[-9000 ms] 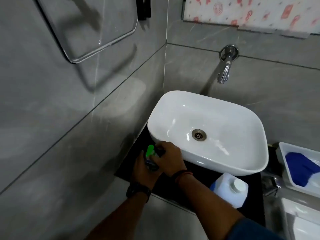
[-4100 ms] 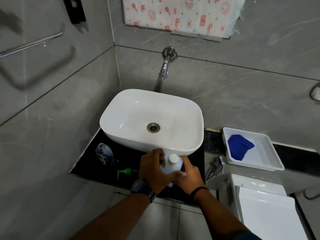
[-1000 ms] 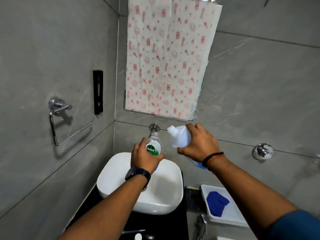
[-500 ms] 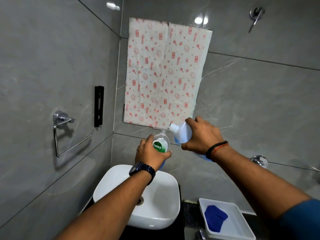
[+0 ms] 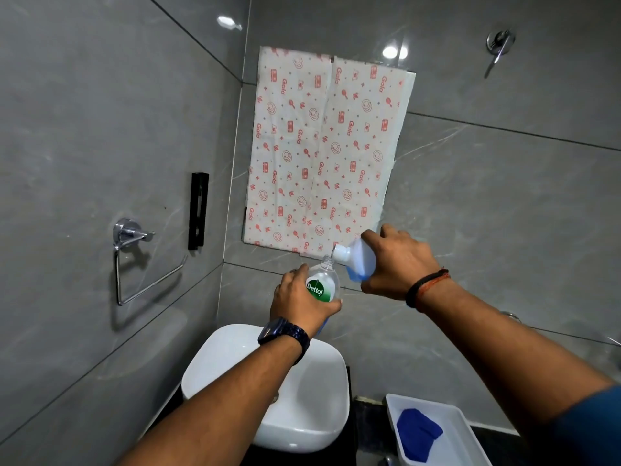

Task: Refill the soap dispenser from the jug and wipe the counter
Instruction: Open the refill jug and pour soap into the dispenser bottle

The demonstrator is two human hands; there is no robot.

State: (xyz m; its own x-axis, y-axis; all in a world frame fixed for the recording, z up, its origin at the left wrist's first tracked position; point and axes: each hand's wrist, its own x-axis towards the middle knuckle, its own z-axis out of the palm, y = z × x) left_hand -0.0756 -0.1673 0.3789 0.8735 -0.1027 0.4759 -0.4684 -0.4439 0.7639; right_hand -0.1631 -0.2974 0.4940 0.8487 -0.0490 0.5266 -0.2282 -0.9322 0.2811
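Note:
My left hand [image 5: 300, 304] grips a clear soap dispenser bottle [image 5: 323, 282] with a green Dettol label, pump off, neck open and upright, held high above the white basin [image 5: 312, 415]. My right hand [image 5: 396, 264] holds the translucent white jug [image 5: 358, 258] tilted to the left, its open spout just above and touching close to the bottle's neck. Blue liquid shows in the jug's low side. A blue cloth [image 5: 418, 432] lies in a white tray [image 5: 470, 442] at the lower right. The pump and the jug's cap are out of view.
A patterned sheet [image 5: 322, 153] covers the wall behind my hands. A chrome towel ring [image 5: 134, 260] and a black wall fitting [image 5: 198, 210] hang on the left wall. Black counter [image 5: 353, 445] runs beside the basin; a chrome fitting [image 5: 499, 45] sits high right.
Over the last second both hands rose with the bottle and jug, and the jug's spout closed in on the bottle neck. The view tilted upward. Earlier the pump was unscrewed and the jug picked up.

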